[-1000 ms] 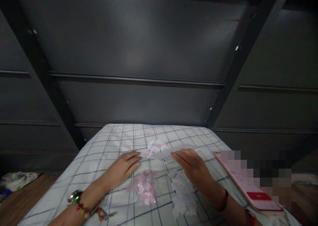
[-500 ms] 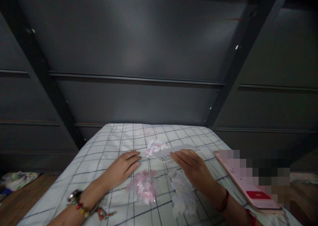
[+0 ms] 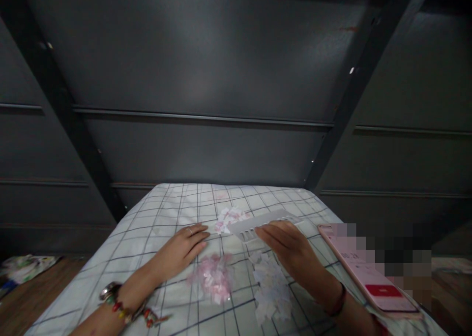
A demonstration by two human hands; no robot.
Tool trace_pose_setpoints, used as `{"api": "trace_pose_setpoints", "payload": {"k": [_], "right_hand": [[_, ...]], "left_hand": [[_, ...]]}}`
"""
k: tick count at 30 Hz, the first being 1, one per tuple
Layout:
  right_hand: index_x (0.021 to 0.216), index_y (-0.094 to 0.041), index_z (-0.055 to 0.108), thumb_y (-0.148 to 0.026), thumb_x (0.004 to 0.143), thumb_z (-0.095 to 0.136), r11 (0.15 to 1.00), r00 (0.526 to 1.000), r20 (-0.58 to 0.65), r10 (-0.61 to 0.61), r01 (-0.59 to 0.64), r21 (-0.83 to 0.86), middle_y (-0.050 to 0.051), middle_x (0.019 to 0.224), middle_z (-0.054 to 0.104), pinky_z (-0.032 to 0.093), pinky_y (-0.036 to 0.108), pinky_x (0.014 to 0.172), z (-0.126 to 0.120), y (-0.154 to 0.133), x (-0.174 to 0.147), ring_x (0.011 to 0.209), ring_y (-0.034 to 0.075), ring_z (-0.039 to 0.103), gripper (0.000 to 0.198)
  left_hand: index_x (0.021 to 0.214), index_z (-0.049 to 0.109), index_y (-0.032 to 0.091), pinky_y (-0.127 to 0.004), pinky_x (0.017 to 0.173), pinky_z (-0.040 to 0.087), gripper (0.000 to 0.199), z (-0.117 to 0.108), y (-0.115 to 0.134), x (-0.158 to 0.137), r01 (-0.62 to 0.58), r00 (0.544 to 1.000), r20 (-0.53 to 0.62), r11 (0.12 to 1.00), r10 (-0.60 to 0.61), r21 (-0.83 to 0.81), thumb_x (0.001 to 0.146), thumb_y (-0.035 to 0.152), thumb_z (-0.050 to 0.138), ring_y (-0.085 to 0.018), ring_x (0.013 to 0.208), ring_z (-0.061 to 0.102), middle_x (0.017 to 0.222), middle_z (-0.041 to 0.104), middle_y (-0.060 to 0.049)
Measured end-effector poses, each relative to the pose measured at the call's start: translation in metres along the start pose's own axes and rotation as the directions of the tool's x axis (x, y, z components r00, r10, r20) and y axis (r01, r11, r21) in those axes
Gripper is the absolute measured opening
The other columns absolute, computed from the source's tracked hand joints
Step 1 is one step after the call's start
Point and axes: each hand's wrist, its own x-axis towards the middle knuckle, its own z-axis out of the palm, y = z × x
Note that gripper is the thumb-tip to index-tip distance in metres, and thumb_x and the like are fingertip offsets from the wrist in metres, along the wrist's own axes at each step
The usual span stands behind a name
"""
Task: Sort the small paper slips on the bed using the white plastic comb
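My left hand [image 3: 187, 247] rests on the checked cloth, fingers extended and slightly apart, with a ring on one finger. It holds nothing. My right hand [image 3: 285, 245] grips a flat, pale grey sheet with a row of slots [image 3: 241, 229] by its near edge; the thumb is hidden. Beyond my left fingertips lies a heap of white and pink paper scraps [image 3: 230, 218], close to the sheet's left end. Nearer to me are a pile of pink translucent pieces [image 3: 215, 279], between my hands, and a pile of white scraps [image 3: 272, 289] below my right hand.
A white cloth with dark checked lines [image 3: 177, 203] covers the table. At its right edge lies a phone in a pink case [image 3: 379, 272], partly behind a pixelated patch. A dark panelled wall [image 3: 206, 80] rises behind the table. A crumpled bag [image 3: 27, 267] lies low on the left.
My right hand and the slotted sheet have shifted slightly to the right, and the sheet's tilt has changed a little. My left hand and the piles have stayed in place.
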Motion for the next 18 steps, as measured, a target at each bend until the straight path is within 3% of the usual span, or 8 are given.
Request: {"api": "trace_pose_setpoints", "payload": {"k": [4, 8, 12, 18], "right_hand": [[0.091, -0.015, 0.059, -0.010, 0.091, 0.035, 0.999, 0.997, 0.068, -0.022, 0.020, 0.038, 0.004, 0.076, 0.062, 0.045, 0.029, 0.065, -0.006, 0.003, 0.002, 0.071, 0.015, 0.054, 0.025], [0.091, -0.016, 0.058, -0.002, 0.087, 0.033, 0.998, 1.000, 0.007, 0.022, -0.023, 0.060, 0.004, 0.076, 0.062, 0.044, 0.028, 0.062, -0.020, 0.012, 0.000, 0.069, 0.014, 0.053, 0.028], [0.094, -0.017, 0.056, 0.000, 0.084, 0.035, 0.996, 0.999, -0.024, 0.038, -0.036, 0.083, 0.003, 0.079, 0.063, 0.044, 0.027, 0.064, -0.017, 0.015, -0.003, 0.071, 0.014, 0.054, 0.029], [0.085, -0.019, 0.058, 0.006, 0.076, 0.030, 0.980, 0.981, 0.154, 0.119, -0.141, 0.141, 0.002, 0.074, 0.062, 0.043, 0.027, 0.062, -0.013, 0.028, -0.015, 0.067, 0.013, 0.053, 0.038]], "left_hand": [[0.118, 0.057, 0.019, -0.036, 0.099, 0.040, 0.037, -0.001, 0.001, 0.000, 0.006, 1.000, 0.020, 1.000, -0.007, 0.018, 0.096, 0.036, 0.033, -0.020, 0.117, 0.050, 0.124, 0.058, -0.007], [0.116, 0.058, 0.018, -0.037, 0.099, 0.040, 0.037, -0.003, 0.003, 0.000, 0.011, 1.000, 0.019, 1.000, -0.011, 0.001, 0.096, 0.036, 0.033, -0.021, 0.116, 0.050, 0.124, 0.058, -0.007], [0.117, 0.057, 0.018, -0.037, 0.099, 0.040, 0.036, -0.001, 0.001, 0.001, 0.010, 1.000, 0.017, 1.000, -0.010, -0.006, 0.095, 0.035, 0.035, -0.021, 0.116, 0.050, 0.125, 0.057, -0.007], [0.117, 0.057, 0.020, -0.037, 0.099, 0.039, 0.035, 0.001, -0.001, 0.001, 0.004, 1.000, 0.006, 1.000, -0.004, 0.005, 0.095, 0.035, 0.034, -0.021, 0.116, 0.050, 0.125, 0.057, -0.006]]}}
